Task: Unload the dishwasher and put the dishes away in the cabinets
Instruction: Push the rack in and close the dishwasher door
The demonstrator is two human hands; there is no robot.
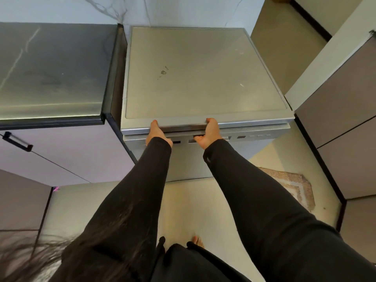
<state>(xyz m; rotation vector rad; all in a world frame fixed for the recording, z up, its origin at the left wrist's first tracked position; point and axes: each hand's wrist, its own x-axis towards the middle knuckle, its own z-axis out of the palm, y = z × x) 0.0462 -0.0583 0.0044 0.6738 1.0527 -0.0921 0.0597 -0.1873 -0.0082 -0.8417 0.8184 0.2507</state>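
A silver freestanding dishwasher stands in front of me, seen from above, its flat top bare. Its door is tipped out a crack at the top, under the front lip. My left hand grips the door's top edge left of centre, thumb up on the lip. My right hand grips the same edge right of centre, fingers curled under the lip. No dishes are in sight; the inside is hidden.
A dark counter adjoins the dishwasher on the left, with a cabinet front and black handle below. Tall cabinets stand at the right. A small rug lies on the pale floor right of the door. My bare foot is below.
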